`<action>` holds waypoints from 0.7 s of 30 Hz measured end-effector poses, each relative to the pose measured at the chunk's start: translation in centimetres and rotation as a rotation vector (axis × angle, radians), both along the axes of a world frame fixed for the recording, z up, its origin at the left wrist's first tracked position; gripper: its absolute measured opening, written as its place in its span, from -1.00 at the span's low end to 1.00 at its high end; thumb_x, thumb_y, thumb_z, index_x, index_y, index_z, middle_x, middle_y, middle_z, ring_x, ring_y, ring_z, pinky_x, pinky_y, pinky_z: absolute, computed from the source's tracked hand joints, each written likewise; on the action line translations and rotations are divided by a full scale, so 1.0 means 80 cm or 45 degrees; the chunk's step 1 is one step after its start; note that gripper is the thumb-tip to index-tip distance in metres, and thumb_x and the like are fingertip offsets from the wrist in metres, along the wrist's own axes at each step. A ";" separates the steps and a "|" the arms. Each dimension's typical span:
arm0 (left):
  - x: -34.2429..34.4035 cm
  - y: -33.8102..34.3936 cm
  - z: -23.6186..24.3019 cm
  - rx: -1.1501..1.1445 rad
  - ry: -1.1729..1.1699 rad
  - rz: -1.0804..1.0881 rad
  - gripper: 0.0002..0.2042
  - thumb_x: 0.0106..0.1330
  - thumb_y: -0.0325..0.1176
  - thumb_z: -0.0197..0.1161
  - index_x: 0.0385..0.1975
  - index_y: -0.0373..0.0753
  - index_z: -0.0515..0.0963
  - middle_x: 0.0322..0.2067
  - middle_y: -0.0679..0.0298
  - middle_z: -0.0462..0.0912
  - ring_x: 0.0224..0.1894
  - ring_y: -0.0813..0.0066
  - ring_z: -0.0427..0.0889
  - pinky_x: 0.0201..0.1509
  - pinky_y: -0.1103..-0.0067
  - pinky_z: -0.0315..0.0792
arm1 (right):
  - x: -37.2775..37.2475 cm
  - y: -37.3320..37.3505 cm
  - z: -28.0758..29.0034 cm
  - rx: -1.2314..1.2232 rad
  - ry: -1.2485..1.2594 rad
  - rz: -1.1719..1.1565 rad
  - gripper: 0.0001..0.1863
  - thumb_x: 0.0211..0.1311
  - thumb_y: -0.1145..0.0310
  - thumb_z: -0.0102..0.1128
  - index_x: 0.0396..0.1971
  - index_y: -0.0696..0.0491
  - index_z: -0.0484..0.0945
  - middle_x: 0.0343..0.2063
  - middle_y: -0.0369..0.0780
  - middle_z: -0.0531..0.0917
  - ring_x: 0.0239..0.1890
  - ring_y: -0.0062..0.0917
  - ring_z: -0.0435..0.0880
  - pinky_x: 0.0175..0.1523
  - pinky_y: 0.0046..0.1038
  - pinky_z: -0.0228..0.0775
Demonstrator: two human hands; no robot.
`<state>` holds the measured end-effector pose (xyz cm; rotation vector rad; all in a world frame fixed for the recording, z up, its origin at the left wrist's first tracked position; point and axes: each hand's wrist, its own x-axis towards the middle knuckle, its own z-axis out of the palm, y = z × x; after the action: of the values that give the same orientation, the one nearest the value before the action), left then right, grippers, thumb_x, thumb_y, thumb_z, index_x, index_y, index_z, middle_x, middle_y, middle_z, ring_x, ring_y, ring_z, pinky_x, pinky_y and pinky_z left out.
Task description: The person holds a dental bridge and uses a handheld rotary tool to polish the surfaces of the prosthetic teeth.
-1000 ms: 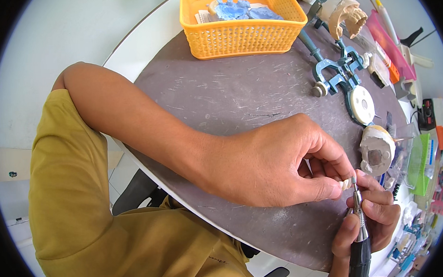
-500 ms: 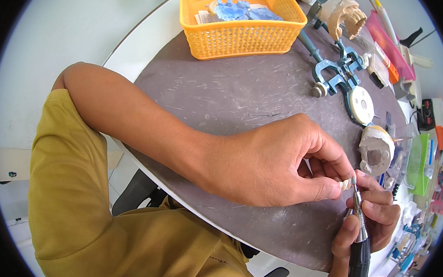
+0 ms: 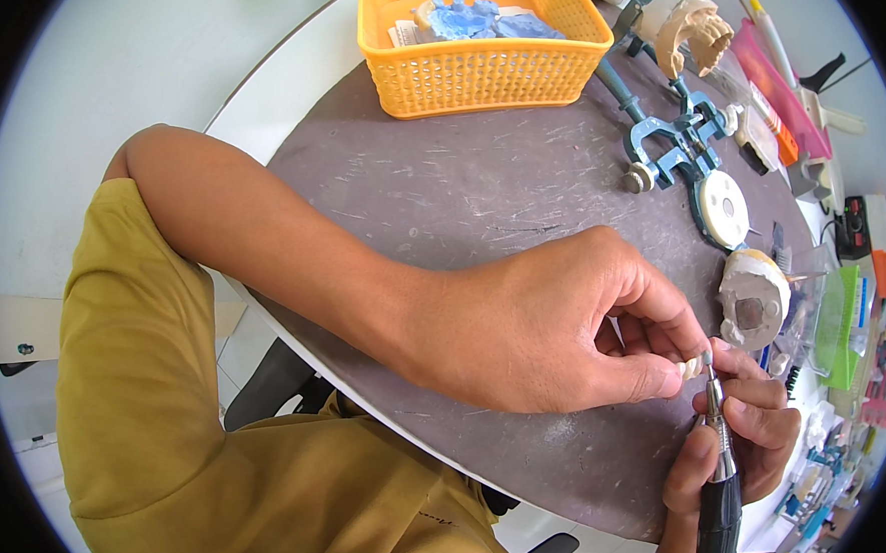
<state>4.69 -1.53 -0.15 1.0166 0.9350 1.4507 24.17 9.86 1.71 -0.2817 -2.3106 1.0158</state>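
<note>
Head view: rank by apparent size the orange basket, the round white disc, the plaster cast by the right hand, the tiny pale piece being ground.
1. orange basket
2. plaster cast and round white disc: look alike, unranked
3. tiny pale piece

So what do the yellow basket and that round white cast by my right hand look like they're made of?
Basket: likely moulded plastic, given its even orange-yellow colour and regular open lattice. Round cast: probably plaster or dental stone, chalky, matte off-white with rough trimmed edges.

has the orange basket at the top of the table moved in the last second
No. The orange basket sits in the same spot against the blue metal frame to its right and the round table's edge, just as in the earlier pictures.
</note>
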 end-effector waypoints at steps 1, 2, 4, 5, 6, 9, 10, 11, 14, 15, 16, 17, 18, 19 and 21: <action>0.000 0.000 0.000 0.000 -0.003 0.000 -0.76 0.28 -0.33 0.27 -0.24 -0.43 0.62 -0.47 0.26 0.65 -0.40 0.64 0.50 -0.28 0.62 0.43 | -0.001 -0.001 -0.001 0.000 0.012 -0.017 -0.65 0.25 0.08 0.22 -0.23 -0.02 0.32 -0.42 -0.19 0.47 -0.07 -0.27 0.57 0.17 -0.14 0.36; 0.000 0.000 0.000 0.000 -0.006 0.000 -0.76 0.28 -0.33 0.27 -0.24 -0.43 0.62 -0.47 0.26 0.65 -0.40 0.64 0.50 -0.28 0.62 0.43 | -0.001 -0.002 -0.001 0.000 0.023 -0.034 -0.66 0.26 0.08 0.22 -0.23 -0.02 0.32 -0.42 -0.20 0.46 -0.07 -0.27 0.57 0.16 -0.15 0.37; 0.000 -0.001 0.000 -0.001 -0.010 -0.001 -0.76 0.28 -0.33 0.27 -0.24 -0.43 0.62 -0.46 0.26 0.65 -0.40 0.64 0.50 -0.28 0.62 0.43 | -0.001 -0.001 -0.001 0.015 0.016 -0.015 -0.66 0.26 0.09 0.21 -0.23 -0.02 0.32 -0.42 -0.20 0.46 -0.07 -0.27 0.57 0.16 -0.15 0.37; 0.000 -0.001 0.001 -0.002 -0.011 -0.001 -0.76 0.28 -0.33 0.26 -0.24 -0.43 0.62 -0.46 0.26 0.65 -0.40 0.64 0.50 -0.27 0.62 0.43 | 0.000 0.000 -0.001 0.023 0.013 -0.006 -0.66 0.26 0.10 0.21 -0.23 -0.02 0.31 -0.41 -0.20 0.46 -0.07 -0.27 0.57 0.16 -0.15 0.37; 0.000 -0.001 0.001 -0.002 -0.010 -0.004 -0.76 0.28 -0.34 0.26 -0.24 -0.43 0.62 -0.46 0.26 0.65 -0.40 0.64 0.50 -0.27 0.62 0.43 | 0.000 0.001 -0.002 0.044 0.003 0.002 -0.66 0.26 0.09 0.21 -0.23 -0.01 0.31 -0.41 -0.20 0.46 -0.06 -0.27 0.57 0.16 -0.15 0.37; 0.000 0.000 0.001 -0.008 -0.028 -0.003 -0.76 0.29 -0.34 0.26 -0.23 -0.43 0.62 -0.45 0.27 0.66 -0.39 0.65 0.51 -0.27 0.63 0.43 | 0.001 0.000 0.000 0.057 -0.021 -0.014 -0.65 0.26 0.09 0.20 -0.23 -0.01 0.29 -0.41 -0.19 0.46 -0.04 -0.28 0.58 0.17 -0.15 0.36; 0.000 0.000 0.001 -0.009 -0.036 -0.006 -0.76 0.29 -0.34 0.26 -0.22 -0.43 0.62 -0.45 0.27 0.66 -0.39 0.65 0.51 -0.26 0.64 0.43 | 0.000 -0.004 0.003 0.030 -0.026 -0.048 -0.65 0.26 0.09 0.20 -0.23 -0.01 0.29 -0.41 -0.19 0.46 -0.03 -0.28 0.58 0.18 -0.14 0.36; 0.000 0.001 0.002 -0.011 -0.042 -0.009 -0.76 0.29 -0.35 0.26 -0.22 -0.43 0.62 -0.44 0.28 0.66 -0.39 0.66 0.51 -0.26 0.64 0.43 | -0.001 -0.006 0.005 0.004 -0.030 -0.083 -0.65 0.27 0.09 0.20 -0.23 -0.01 0.29 -0.41 -0.19 0.46 -0.03 -0.28 0.58 0.18 -0.14 0.36; -0.002 0.000 0.003 -0.020 -0.047 -0.019 -0.76 0.29 -0.36 0.25 -0.21 -0.43 0.62 -0.43 0.29 0.66 -0.38 0.68 0.51 -0.26 0.65 0.43 | 0.000 -0.004 0.001 0.002 0.007 -0.064 -0.66 0.27 0.09 0.19 -0.23 -0.01 0.29 -0.40 -0.19 0.46 -0.01 -0.27 0.57 0.20 -0.13 0.35; -0.002 0.000 0.003 -0.024 -0.050 -0.024 -0.76 0.29 -0.36 0.25 -0.21 -0.43 0.62 -0.43 0.29 0.66 -0.38 0.68 0.51 -0.26 0.65 0.43 | 0.000 -0.003 0.000 0.013 0.004 -0.056 -0.65 0.27 0.09 0.19 -0.24 -0.01 0.29 -0.40 -0.19 0.46 -0.01 -0.27 0.58 0.20 -0.13 0.34; -0.002 0.000 0.003 -0.028 -0.051 -0.026 -0.77 0.29 -0.36 0.25 -0.21 -0.43 0.62 -0.43 0.29 0.66 -0.38 0.69 0.51 -0.27 0.65 0.43 | 0.000 -0.002 0.000 0.024 0.001 -0.047 -0.65 0.27 0.09 0.20 -0.24 -0.01 0.29 -0.40 -0.19 0.46 -0.01 -0.27 0.58 0.20 -0.12 0.34; -0.002 -0.001 0.004 -0.033 -0.052 -0.028 -0.77 0.29 -0.36 0.25 -0.21 -0.43 0.62 -0.43 0.29 0.66 -0.38 0.69 0.51 -0.27 0.66 0.43 | 0.000 -0.002 0.000 0.035 -0.002 -0.039 -0.65 0.27 0.10 0.20 -0.24 -0.01 0.28 -0.40 -0.19 0.46 -0.01 -0.26 0.58 0.20 -0.12 0.34; -0.002 -0.001 0.004 -0.036 -0.052 -0.029 -0.77 0.29 -0.36 0.25 -0.21 -0.43 0.62 -0.44 0.29 0.66 -0.39 0.69 0.51 -0.27 0.66 0.43 | 0.000 -0.002 0.001 0.029 -0.001 -0.038 -0.65 0.27 0.09 0.20 -0.25 -0.01 0.28 -0.40 -0.19 0.46 -0.01 -0.27 0.58 0.20 -0.13 0.34; -0.002 -0.001 0.004 -0.039 -0.053 -0.030 -0.77 0.29 -0.36 0.25 -0.21 -0.43 0.62 -0.44 0.30 0.66 -0.39 0.70 0.51 -0.27 0.66 0.43 | 0.000 -0.002 0.001 0.023 0.000 -0.036 -0.65 0.27 0.09 0.20 -0.25 -0.01 0.28 -0.40 -0.19 0.46 -0.01 -0.27 0.58 0.20 -0.13 0.35; -0.002 -0.001 0.004 -0.045 -0.053 -0.028 -0.77 0.29 -0.36 0.25 -0.21 -0.43 0.62 -0.44 0.30 0.65 -0.40 0.70 0.50 -0.28 0.67 0.42 | 0.000 -0.002 0.000 0.020 0.006 -0.027 -0.65 0.26 0.09 0.20 -0.25 -0.01 0.28 -0.40 -0.19 0.46 -0.01 -0.27 0.58 0.18 -0.14 0.35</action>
<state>4.51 -1.62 0.16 0.9641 0.9137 1.4270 24.18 9.69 1.73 -0.2967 -2.3051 0.9866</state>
